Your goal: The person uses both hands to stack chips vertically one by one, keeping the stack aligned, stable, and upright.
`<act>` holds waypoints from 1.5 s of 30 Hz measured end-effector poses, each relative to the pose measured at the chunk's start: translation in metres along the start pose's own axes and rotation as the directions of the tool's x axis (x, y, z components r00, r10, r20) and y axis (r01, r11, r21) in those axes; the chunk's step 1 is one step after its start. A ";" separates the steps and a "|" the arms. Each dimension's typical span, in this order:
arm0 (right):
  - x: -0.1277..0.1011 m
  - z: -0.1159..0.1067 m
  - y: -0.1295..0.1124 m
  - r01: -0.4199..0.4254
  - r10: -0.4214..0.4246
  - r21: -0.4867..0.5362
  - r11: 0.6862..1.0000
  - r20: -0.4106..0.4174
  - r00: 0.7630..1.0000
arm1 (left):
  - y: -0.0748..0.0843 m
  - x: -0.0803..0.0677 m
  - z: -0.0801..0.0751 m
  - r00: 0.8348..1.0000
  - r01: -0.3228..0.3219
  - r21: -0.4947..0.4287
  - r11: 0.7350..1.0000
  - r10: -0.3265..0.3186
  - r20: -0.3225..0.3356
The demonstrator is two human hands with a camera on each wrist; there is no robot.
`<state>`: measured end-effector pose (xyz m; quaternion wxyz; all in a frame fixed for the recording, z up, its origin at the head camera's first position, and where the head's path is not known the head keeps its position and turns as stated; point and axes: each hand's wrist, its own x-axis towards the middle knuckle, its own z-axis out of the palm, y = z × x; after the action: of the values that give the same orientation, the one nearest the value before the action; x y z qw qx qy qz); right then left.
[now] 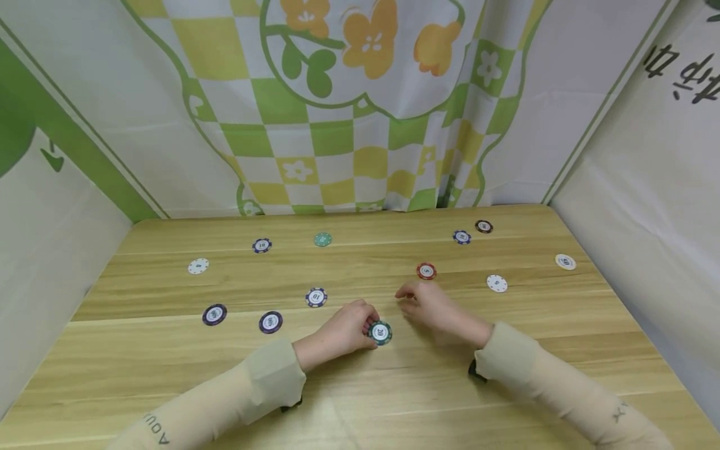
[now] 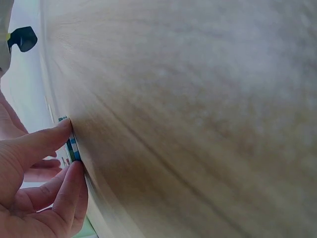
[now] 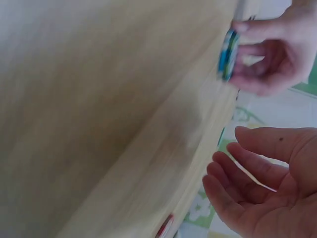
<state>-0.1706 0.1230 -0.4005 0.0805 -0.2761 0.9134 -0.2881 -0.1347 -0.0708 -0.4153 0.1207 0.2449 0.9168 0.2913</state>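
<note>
My left hand (image 1: 351, 326) pinches a dark green poker chip (image 1: 380, 333) marked 20 between thumb and fingers, at the middle of the table. The chip's edge shows green and blue in the left wrist view; whether it is one chip or a stack, I cannot tell. To the right, my right hand (image 1: 430, 306) is held just over the wood, thumb and fingers apart and relaxed, with nothing between them. Right beyond its fingers lies a red chip (image 1: 426, 270) marked 5. A blue chip (image 1: 316, 297) marked 10 lies flat beyond the left hand.
Two purple chips (image 1: 270, 322) lie on the left of the wooden table (image 1: 394, 400). Farther back are a white chip (image 1: 198, 266), a blue chip (image 1: 262, 245) and a light green chip (image 1: 323, 239). Several more, including a cream chip (image 1: 565, 262), lie on the right. A patterned curtain (image 1: 349, 137) hangs behind.
</note>
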 end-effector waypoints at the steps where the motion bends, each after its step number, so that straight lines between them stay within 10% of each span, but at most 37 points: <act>1: 0.001 -0.002 0.002 0.015 -0.015 -0.024 1.000 -0.012 1.000 | 0.000 0.000 0.000 1.000 0.001 0.001 1.000 -0.001 0.001; 9: 0.010 -0.011 0.022 0.111 -0.122 -0.146 0.983 -0.075 0.990 | 0.000 0.000 0.001 1.000 -0.003 0.013 1.000 0.003 -0.005; 45: 0.028 -0.025 0.052 -0.091 0.078 -0.200 0.975 -0.073 0.994 | 0.001 -0.001 0.000 1.000 -0.004 0.020 1.000 0.004 0.002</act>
<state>-0.2250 0.1551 -0.4091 0.0347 -0.2343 0.9511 -0.1982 -0.1333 -0.0707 -0.4146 0.1184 0.2482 0.9191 0.2820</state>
